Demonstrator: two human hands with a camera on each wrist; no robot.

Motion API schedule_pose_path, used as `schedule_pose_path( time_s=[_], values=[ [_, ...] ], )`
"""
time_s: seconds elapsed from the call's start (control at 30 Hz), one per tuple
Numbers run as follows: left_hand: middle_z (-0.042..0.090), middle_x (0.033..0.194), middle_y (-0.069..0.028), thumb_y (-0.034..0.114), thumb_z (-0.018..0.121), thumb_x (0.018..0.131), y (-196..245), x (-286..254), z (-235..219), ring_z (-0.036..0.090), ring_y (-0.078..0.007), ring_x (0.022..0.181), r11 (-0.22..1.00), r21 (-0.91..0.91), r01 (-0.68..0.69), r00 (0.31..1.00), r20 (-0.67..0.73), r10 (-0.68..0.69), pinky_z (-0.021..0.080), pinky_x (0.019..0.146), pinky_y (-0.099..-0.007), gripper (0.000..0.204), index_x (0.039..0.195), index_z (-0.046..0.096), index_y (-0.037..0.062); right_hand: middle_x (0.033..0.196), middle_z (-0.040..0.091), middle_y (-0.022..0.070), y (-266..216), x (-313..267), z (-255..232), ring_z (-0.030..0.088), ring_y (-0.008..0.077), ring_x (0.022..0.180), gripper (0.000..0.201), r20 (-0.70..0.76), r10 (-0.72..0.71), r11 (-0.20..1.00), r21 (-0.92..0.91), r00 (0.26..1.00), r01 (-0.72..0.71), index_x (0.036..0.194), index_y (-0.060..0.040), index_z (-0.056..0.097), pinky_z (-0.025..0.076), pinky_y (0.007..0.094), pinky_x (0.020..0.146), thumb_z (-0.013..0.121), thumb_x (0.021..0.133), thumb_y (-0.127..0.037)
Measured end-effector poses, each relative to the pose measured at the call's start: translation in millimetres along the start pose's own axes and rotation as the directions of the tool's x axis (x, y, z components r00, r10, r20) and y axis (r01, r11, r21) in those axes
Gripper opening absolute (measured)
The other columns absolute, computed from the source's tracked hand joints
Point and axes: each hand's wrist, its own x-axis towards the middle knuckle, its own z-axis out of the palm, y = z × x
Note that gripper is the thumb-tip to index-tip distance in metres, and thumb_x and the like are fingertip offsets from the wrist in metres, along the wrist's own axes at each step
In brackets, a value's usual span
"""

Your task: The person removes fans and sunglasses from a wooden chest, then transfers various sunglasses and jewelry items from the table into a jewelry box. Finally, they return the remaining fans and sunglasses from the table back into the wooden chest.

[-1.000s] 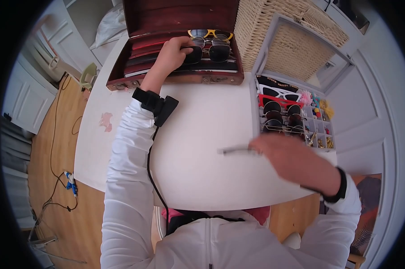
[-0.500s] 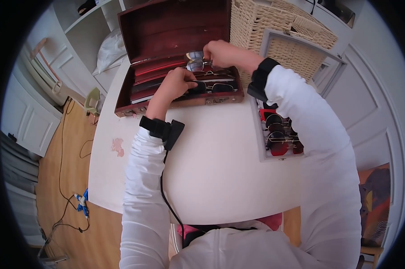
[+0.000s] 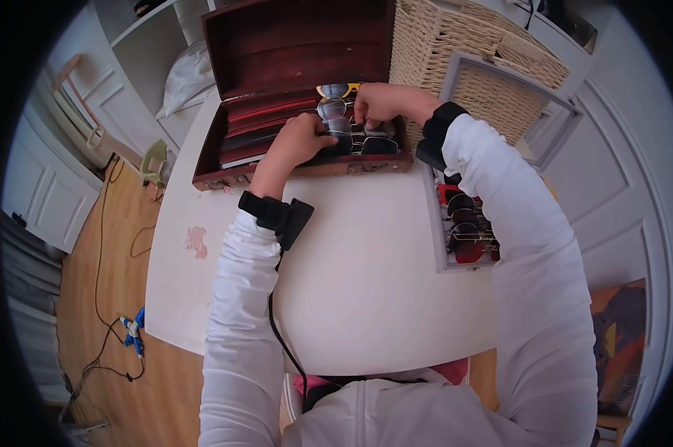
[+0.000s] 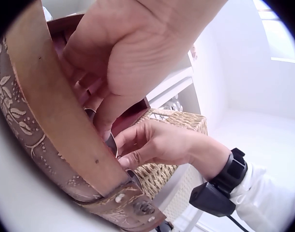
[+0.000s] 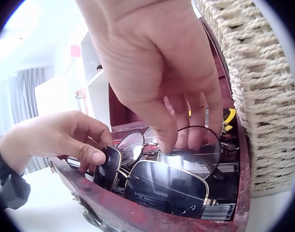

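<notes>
A dark red suitcase [image 3: 291, 167] stands with its lid up, holding several pairs of glasses. My left hand [image 3: 297, 141] reaches over its front edge, thumb and fingers pinching the left end of gold-framed dark sunglasses [image 5: 166, 186]. From the right, my right hand [image 3: 392, 103] reaches in, its thumb and fingers bent down around thin-rimmed round glasses with clear lenses [image 5: 133, 145]. These round glasses lie just behind the dark pair and overlap them in the right wrist view. Yellow-framed glasses [image 3: 333, 90] sit at the back. My fingertips are partly hidden inside the suitcase.
A grey-framed box [image 3: 439, 223] of sunglasses and trinkets, lid raised, stands on the white table [image 3: 351, 283], partly under my right sleeve. Behind it rises a woven basket [image 3: 455, 67]. Black and dark red strips [image 3: 254, 138] fill the suitcase's left side.
My right hand has swung from above the table, carrying a thin blurred item, up into the suitcase, and now reaches lower among the glasses. My left hand stays at the dark sunglasses.
</notes>
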Motion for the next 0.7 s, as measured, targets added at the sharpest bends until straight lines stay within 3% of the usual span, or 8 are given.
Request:
schedule_pose_path(
  time_s=[0.23, 0.3, 0.4, 0.53, 0.7],
  values=[
    [0.063, 0.078, -0.0193, 0.027, 0.074, 0.073, 6, -5, -6, 0.063, -0.0331, 0.077, 0.999, 0.004, 0.036, 0.999, 0.022, -0.036, 0.048, 0.069, -0.0382, 0.034, 0.083, 0.062, -0.0030, 0.087, 0.068, 0.0108, -1, -4, -12, 0.064, 0.0242, 0.086, 0.023, -0.108, 0.021, 0.996, -0.086, 0.994, -0.031, 0.092, -0.0047, 0.069, 0.050, 0.0346, 0.073, 0.073, 0.070, -0.010],
    [0.063, 0.078, -0.0191, 0.027, 0.073, 0.073, 5, -5, -5, 0.063, -0.0325, 0.076, 1.000, 0.010, 0.024, 0.999, 0.021, -0.024, 0.048, 0.069, -0.0378, 0.034, 0.083, 0.061, -0.0031, 0.083, 0.068, 0.0114, 4, 1, -9, 0.065, 0.0256, 0.083, 0.017, -0.273, -0.042, 0.997, -0.071, 0.961, 0.024, 0.086, -0.0046, 0.069, 0.050, 0.0354, 0.072, 0.073, 0.071, -0.011],
    [0.063, 0.077, -0.0188, 0.028, 0.073, 0.074, 0, -2, -4, 0.062, -0.0311, 0.073, 0.999, -0.033, 0.028, 0.999, 0.020, -0.027, 0.047, 0.067, -0.0370, 0.035, 0.081, 0.061, -0.0036, 0.080, 0.067, 0.0118, 5, 12, 1, 0.065, 0.0262, 0.080, 0.014, -0.303, -0.123, 0.991, -0.082, 0.945, 0.103, 0.082, -0.0047, 0.069, 0.051, 0.0360, 0.070, 0.073, 0.070, -0.011],
    [0.062, 0.074, -0.0179, 0.030, 0.072, 0.075, -4, -1, -2, 0.061, -0.0288, 0.070, 0.992, -0.114, 0.047, 0.999, 0.012, -0.046, 0.046, 0.065, -0.0363, 0.036, 0.079, 0.061, -0.0044, 0.078, 0.067, 0.0119, -7, 9, 6, 0.065, 0.0262, 0.078, 0.013, -0.271, -0.120, 0.988, -0.123, 0.955, 0.090, 0.078, -0.0046, 0.068, 0.050, 0.0364, 0.068, 0.074, 0.069, -0.011],
    [0.061, 0.068, -0.0162, 0.031, 0.071, 0.076, -6, 0, -3, 0.060, -0.0276, 0.065, 0.991, -0.123, 0.060, 0.998, 0.033, -0.057, 0.046, 0.063, -0.0365, 0.037, 0.077, 0.061, -0.0041, 0.072, 0.066, 0.0122, -9, 9, 10, 0.065, 0.0278, 0.072, 0.013, -0.368, -0.089, 0.987, -0.159, 0.925, 0.032, 0.072, -0.0042, 0.066, 0.050, 0.0375, 0.065, 0.075, 0.068, -0.013]
  ],
)
